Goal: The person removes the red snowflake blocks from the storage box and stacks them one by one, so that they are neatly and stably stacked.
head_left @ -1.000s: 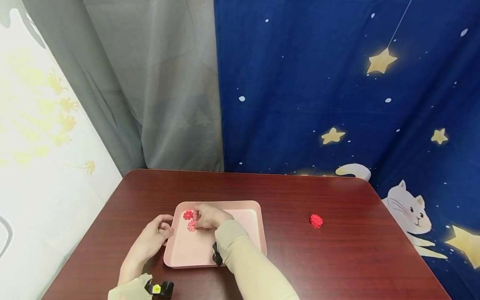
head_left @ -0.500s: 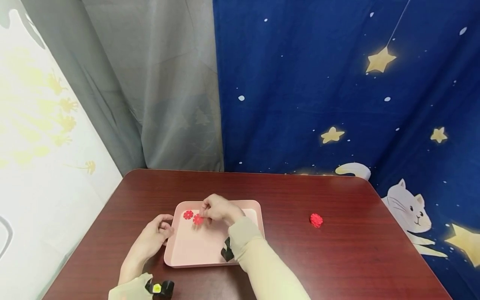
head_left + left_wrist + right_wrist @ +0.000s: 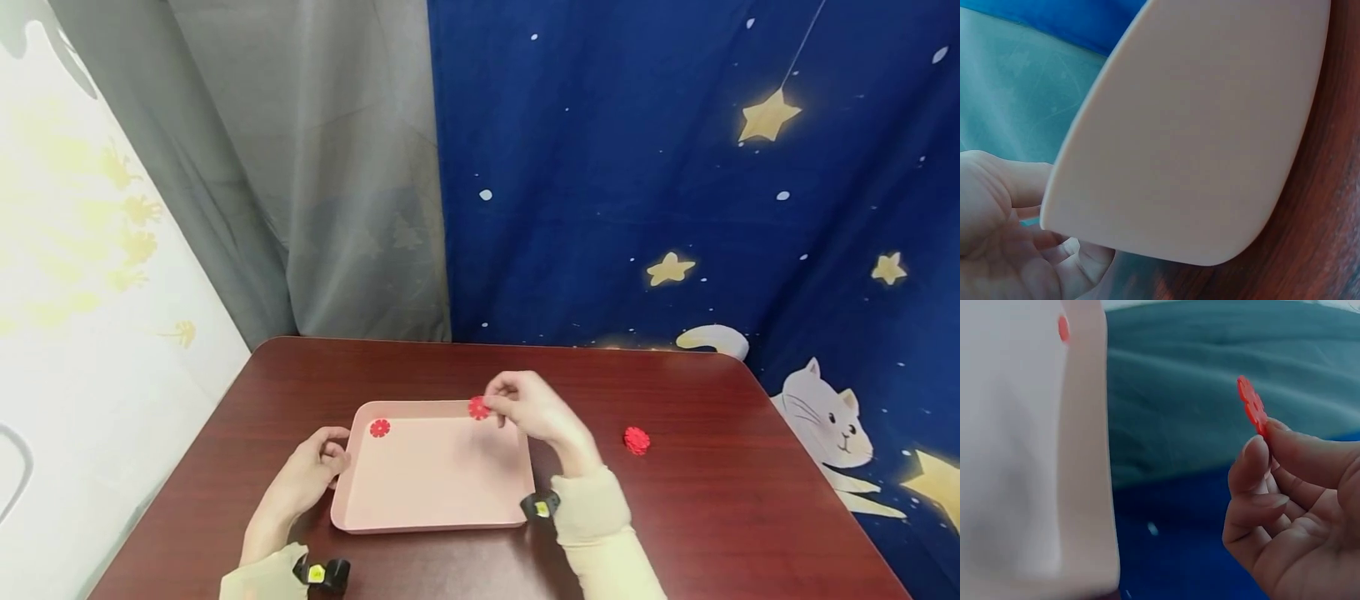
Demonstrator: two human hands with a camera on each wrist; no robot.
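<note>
My right hand (image 3: 528, 407) pinches a red snowflake disc (image 3: 478, 407) between thumb and fingertips, above the back right of the pink tray (image 3: 435, 483). In the right wrist view, this notched disc (image 3: 1252, 404) appears almost edge-on, standing out from the fingertips. A second red disc (image 3: 380, 428) lies inside the tray at its back left corner. My left hand (image 3: 307, 471) rests against the outside of the tray's left wall with loosely bent fingers. The tray wall (image 3: 1191, 137) hides some of its fingertips in the left wrist view.
Several red discs in a small pile (image 3: 637, 441) lie on the dark red-brown table (image 3: 705, 500), to the right of the tray. Behind the table's back edge hang a grey curtain (image 3: 367, 208) and a blue starry curtain (image 3: 570, 167).
My right hand has lifted the red disc from near the back left of the tray and carried it to the right. The left hand keeps its place by the tray.
</note>
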